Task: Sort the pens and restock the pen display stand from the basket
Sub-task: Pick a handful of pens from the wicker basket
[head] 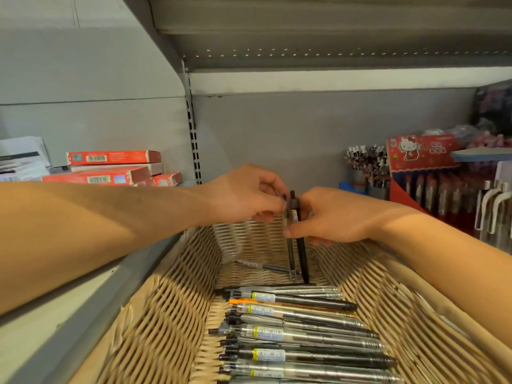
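Observation:
A woven basket [171, 309] fills the lower middle of the view, with several pens [299, 328] lying in a row on its floor and one loose pen [263, 266] further back. Over the basket's far end my right hand [332, 217] grips a few dark upright pens [300, 256], their tips pointing down into the basket. From the left, my left hand [243, 195] pinches the tops of the same pens. A red pen display box [432, 173] with pens in it stands on the shelf at the right.
Red flat boxes [110, 169] are stacked on the shelf at the left. A cup of pens [365, 164] stands beside the red display box, and white-clipped pens [493, 206] hang at the far right. A grey shelf board runs overhead, a slotted upright behind.

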### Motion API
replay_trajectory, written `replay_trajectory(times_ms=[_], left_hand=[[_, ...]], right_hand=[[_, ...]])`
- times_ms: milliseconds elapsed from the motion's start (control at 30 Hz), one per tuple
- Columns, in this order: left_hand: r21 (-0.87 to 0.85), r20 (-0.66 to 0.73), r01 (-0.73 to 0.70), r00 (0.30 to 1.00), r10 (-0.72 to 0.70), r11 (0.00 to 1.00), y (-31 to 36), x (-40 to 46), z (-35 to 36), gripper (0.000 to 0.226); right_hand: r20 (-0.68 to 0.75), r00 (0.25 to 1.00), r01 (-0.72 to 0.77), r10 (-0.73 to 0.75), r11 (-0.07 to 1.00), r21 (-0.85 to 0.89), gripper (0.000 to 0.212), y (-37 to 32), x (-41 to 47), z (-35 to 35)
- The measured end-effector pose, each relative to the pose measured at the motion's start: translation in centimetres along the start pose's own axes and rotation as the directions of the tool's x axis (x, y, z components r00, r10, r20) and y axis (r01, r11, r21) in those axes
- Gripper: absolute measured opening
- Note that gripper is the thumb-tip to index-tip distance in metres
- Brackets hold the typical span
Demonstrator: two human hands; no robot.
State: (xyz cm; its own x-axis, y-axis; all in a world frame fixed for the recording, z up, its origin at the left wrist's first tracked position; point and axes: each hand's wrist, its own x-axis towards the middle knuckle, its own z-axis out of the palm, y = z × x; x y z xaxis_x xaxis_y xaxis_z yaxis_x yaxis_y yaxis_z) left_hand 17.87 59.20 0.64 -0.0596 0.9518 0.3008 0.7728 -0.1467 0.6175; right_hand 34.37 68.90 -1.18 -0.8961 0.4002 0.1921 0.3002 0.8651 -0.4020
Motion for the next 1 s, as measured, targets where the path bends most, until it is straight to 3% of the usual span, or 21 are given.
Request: replay_trajectory(times_ms=[100,300,367,433,567,700,767,867,1000], left_hand=[[0.022,0.011,0.008,1.000,-0.008,1.000,-0.2,0.0,0.0,0.009],[0.094,0.068,0.024,0.997,-0.030,0.995,-0.2,0.3,0.4,0.006],[0.232,0.117,-0.005,0.993,-0.023,0.973,-0.2,0.3,0.6,0.011],[0.499,0.215,-0.076,0.976,-0.039,0.863,-0.5,0.1,0.6,0.018],[0.737,0.410,-0.122,0.862,-0.297,0.665,-1.2,-0.6,0.3,0.049],[0.774,0.460,-0.112,0.775,-0.433,0.623,-1.6,-0.5,0.6,0.061],[0.778,0.506,-0.144,0.721,-0.474,0.612,-1.6,-0.5,1.1,0.058],[0.821,0.496,-0.186,0.700,-0.513,0.540,-1.6,-0.5,1.6,0.055],[0.841,0.502,-0.212,0.650,-0.571,0.498,-1.7,-0.7,1.8,0.033]], right_hand=[[-0.037,0.999,-0.005,0.004,1.000,-0.021,0.031,-0.1,0.2,0.0],[-0.057,0.998,-0.035,0.037,0.999,0.031,0.015,0.4,0.3,0.4],[-0.067,0.996,-0.060,0.063,0.997,0.044,0.017,0.5,0.2,0.4],[-0.092,0.992,-0.079,0.085,0.995,0.063,0.017,0.6,0.2,0.4],[-0.115,0.981,-0.144,0.156,0.984,0.108,0.014,0.7,0.1,0.2],[-0.043,0.993,-0.110,0.114,0.990,0.088,0.007,0.6,0.1,0.4],[-0.025,0.996,-0.081,0.083,0.994,0.074,0.006,0.6,0.2,0.4],[0.018,0.999,-0.046,0.046,0.999,0.028,0.013,0.4,0.1,0.4],[0.039,0.999,-0.009,0.012,0.997,-0.073,0.021,0.4,0.2,0.6]])
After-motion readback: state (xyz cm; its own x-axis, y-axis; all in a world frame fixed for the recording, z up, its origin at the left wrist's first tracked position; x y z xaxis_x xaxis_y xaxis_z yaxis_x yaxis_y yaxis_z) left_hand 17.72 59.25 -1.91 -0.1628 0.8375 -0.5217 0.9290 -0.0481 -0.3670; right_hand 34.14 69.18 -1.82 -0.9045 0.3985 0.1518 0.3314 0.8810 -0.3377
